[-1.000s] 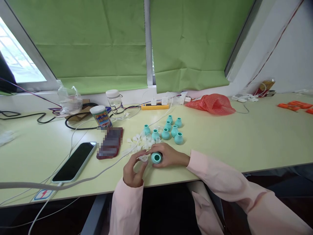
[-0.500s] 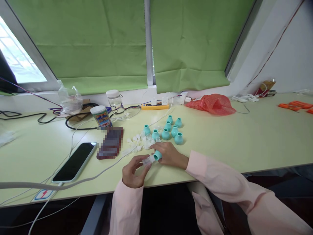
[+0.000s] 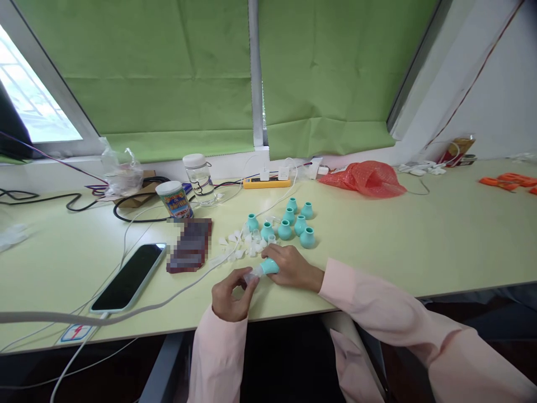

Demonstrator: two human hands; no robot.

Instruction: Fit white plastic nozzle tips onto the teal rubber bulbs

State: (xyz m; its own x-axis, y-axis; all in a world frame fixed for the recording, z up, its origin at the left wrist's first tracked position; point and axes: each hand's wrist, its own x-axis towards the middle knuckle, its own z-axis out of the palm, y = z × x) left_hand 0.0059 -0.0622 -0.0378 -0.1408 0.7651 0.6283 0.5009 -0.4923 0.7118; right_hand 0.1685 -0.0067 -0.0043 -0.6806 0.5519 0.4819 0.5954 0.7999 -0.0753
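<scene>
Work here, as we judge it, is at a joining step: a clear plastic piece (image 3: pixel 253 275) meets the neck of a turquoise bulb (image 3: pixel 269 267), end to end, at the near side of the table (image 3: pixel 377 235). Our left hand (image 3: pixel 232 295) pinches the clear piece between thumb and fingertips, nearly closed on it. Our right hand (image 3: pixel 293 268) curls around the bulb, its fingers wrapped over the rounded body, so the neck points toward the left hand. We cannot quite tell from this view how deep the clear piece sits in the mouth, because the parts are small and the fingers hide much of them. The next move, we think, calls for holding both parts in line and pressing squarely, with enough grip on the bulb that it does not twist away.

Just beyond the hands, eight more turquoise bulbs (image 3: pixel 285 230) stand loosely grouped, mouths upward, with nothing poking out of them. Beside them, to our left, small white and clear pieces (image 3: pixel 240 254) lie scattered directly on the table. Farther back we see a lidded clear bottle (image 3: pixel 199 176) and, just beside it, a printed tub (image 3: pixel 177 202) whose opaque wall and lid hide its contents. A red bubble-wrap bag (image 3: pixel 364 178) lies slumped well apart from them, to the right.
</scene>
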